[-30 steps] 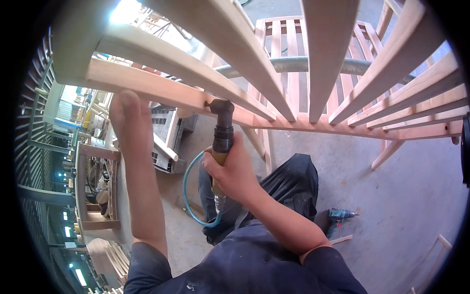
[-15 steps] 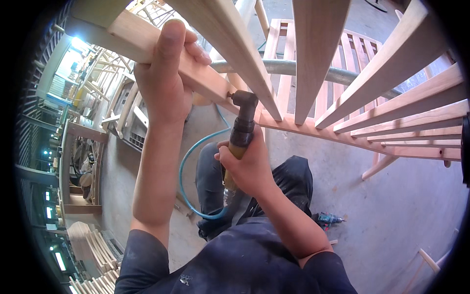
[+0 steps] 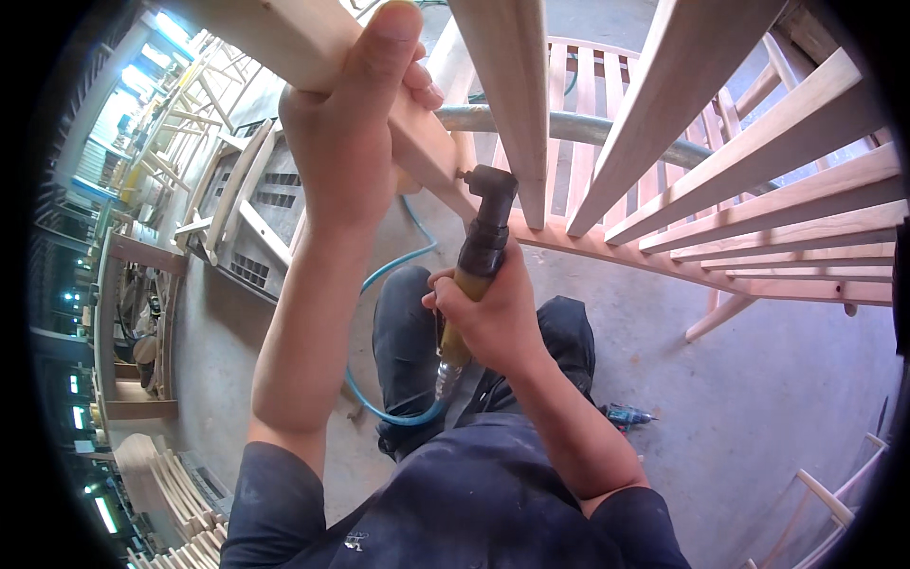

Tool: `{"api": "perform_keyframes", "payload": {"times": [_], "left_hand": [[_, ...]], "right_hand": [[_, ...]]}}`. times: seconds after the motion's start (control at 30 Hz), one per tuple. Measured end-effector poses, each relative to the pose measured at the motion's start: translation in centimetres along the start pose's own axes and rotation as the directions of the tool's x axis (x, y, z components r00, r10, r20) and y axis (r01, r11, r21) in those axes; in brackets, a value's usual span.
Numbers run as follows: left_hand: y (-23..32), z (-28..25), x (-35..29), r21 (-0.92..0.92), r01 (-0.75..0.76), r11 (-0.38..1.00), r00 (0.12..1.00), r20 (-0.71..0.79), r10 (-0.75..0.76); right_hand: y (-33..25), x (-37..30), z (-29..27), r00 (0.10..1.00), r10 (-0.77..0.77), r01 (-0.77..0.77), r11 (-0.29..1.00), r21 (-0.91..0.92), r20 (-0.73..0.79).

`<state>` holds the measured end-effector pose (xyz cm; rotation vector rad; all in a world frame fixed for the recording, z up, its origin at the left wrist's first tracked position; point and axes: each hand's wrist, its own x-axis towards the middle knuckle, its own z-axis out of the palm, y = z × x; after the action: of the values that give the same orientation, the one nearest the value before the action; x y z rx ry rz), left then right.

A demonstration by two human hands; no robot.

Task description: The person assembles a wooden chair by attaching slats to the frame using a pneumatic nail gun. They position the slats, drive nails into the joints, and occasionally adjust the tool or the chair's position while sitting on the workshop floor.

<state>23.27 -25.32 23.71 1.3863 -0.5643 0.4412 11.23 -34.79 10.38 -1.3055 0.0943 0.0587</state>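
Observation:
My left hand [image 3: 346, 156] is wrapped round a pale wooden post [image 3: 427, 152] of a slatted chair or bench frame, thumb on the near side and fingertips showing past the far side. In my right hand [image 3: 498, 318] is a right-angle air drill [image 3: 482, 242] with a dark angled head and a yellowish body. Its short bit points left and meets the post just below my left hand; whether it has entered the wood I cannot tell. Right of the drill, several wooden slats [image 3: 517, 114] rise from a long rail [image 3: 607, 248].
A teal air hose [image 3: 355, 375] loops down by my left knee from the drill's lower end. On the floor at right lies a teal cordless drill [image 3: 628, 415]. Another slatted wooden piece [image 3: 569, 95] and a grey metal pipe [image 3: 607, 133] are behind the slats. Curved wooden parts [image 3: 180, 479] are stacked lower left.
The whole view has shifted a little. My left hand and the post appear higher and further right; the drill's head stays against the post, with both grips kept.

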Motion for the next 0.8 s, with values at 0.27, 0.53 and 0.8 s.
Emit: {"api": "perform_keyframes", "payload": {"times": [0.27,0.53,0.8], "left_hand": [[0.0,0.1,0.0,0.010,0.043,0.999,0.998,-0.042,-0.043],[0.3,0.4,-0.2,-0.015,0.048,0.999,0.997,-0.054,-0.049],[0.1,0.7,-0.4,0.070,0.059,0.996,0.995,-0.089,-0.053]], "right_hand": [[-1.2,-0.2,0.4,0.999,0.036,-0.036,0.998,0.052,-0.006],[-1.7,-0.4,0.5,0.999,0.036,-0.034,0.997,0.069,-0.018],[-1.4,-0.3,0.5,1.000,0.023,-0.022,0.996,0.085,-0.013]]}}
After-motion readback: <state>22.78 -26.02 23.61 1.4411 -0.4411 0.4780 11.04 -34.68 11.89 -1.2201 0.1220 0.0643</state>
